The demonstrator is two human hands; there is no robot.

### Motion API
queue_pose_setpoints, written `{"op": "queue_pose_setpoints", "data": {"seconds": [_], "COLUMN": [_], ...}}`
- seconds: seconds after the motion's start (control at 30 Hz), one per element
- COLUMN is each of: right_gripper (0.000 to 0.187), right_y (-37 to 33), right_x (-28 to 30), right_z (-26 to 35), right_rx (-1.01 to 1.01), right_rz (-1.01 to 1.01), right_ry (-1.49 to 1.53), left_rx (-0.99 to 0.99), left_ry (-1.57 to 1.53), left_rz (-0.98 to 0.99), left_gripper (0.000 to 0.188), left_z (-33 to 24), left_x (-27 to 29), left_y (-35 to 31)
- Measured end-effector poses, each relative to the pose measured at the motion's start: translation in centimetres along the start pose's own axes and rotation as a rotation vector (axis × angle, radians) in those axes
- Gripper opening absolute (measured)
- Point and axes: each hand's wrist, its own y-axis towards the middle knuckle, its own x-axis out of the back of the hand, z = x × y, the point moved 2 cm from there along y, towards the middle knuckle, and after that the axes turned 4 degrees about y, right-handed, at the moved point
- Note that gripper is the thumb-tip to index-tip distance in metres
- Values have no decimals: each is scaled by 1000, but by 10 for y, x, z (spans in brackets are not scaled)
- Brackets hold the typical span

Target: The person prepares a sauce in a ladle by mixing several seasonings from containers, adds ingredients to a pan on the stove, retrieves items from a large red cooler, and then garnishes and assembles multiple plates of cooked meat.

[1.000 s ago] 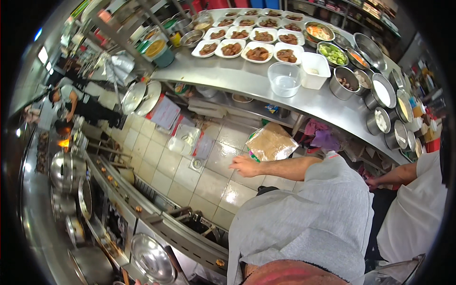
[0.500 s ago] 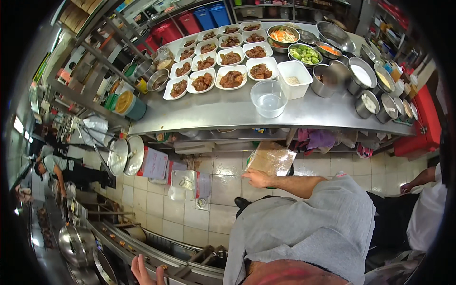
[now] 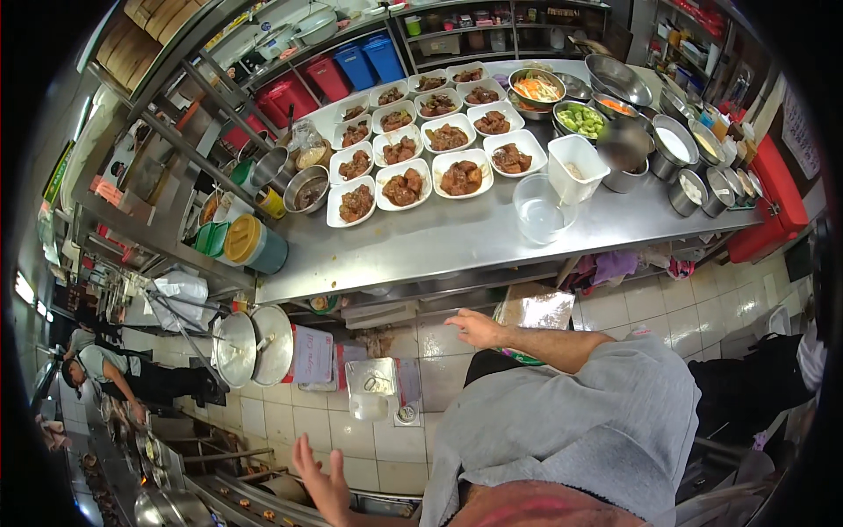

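My right hand (image 3: pixel 477 329) reaches forward over the floor in front of the steel worktable (image 3: pixel 395 255). Its fingers stretch out to the left and nothing shows in them. Beyond it, under the table edge, lies a brown box (image 3: pixel 544 309) with a shiny wrapped top, partly hidden by my forearm. My left hand (image 3: pixel 325 483) is raised at the lower left, fingers spread and empty, near the steel cooking range (image 3: pixel 250 514). Several white dishes of brown sauced meat (image 3: pixel 463 174) stand in rows on the worktable, out of reach of both hands.
A clear round tub (image 3: pixel 538 211) and a white square tub (image 3: pixel 575 176) stand near the table edge. Pot lids (image 3: pixel 274 344), a box (image 3: pixel 313 356) and a metal tray (image 3: pixel 371 378) occupy the floor side. One co-worker (image 3: pixel 110 373) stands left, another person (image 3: pixel 755 378) right.
My left hand has risen further into view, fingers still spread. My view has shifted, so the table sits lower. The person at the right has moved farther toward the edge.
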Motion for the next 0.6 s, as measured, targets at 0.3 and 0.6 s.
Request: {"op": "queue_pose_setpoints", "data": {"seconds": [0.3, 0.6], "right_gripper": [36, 33], "right_y": [107, 241], "right_x": [15, 86], "right_z": [45, 93], "right_rx": [176, 404], "right_rz": [91, 88], "right_ry": [197, 287], "left_rx": [65, 48], "left_ry": [46, 60], "left_rz": [25, 62], "left_gripper": [56, 58], "left_z": [-15, -39], "left_x": [-18, -47], "left_y": [110, 217]}}
